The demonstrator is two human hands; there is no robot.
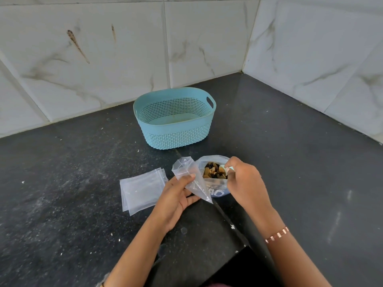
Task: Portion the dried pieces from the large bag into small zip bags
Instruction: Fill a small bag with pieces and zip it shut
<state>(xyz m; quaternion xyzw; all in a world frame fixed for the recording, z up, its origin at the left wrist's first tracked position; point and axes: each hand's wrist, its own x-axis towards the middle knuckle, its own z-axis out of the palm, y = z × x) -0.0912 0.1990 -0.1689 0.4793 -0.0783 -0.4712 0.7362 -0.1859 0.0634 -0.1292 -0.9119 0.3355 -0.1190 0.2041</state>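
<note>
- Left hand (176, 195) grasps an empty small zip bag (191, 179), mouth tilted up.
- Right hand (245, 179) pinches something pale at the large bag (215, 175) mouth; dried pieces (213, 172) inside.
- Spare zip bags (141, 190) lie flat left; teal basket (176, 119) behind, on the dark counter (83, 162).

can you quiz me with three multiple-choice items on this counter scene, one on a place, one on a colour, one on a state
1. Where does the basket stand?
A. behind the large bag
B. left of the flat bags
C. on the bags

2. What colour is the basket?
A. red
B. light blue
C. yellow

3. What state is the small zip bag in the left hand?
A. full
B. empty
C. half full

Answers: 1 A, it sits toward the wall past the bag. 2 B, its plastic is light blue. 3 B, nothing shows through its clear sides.
</note>
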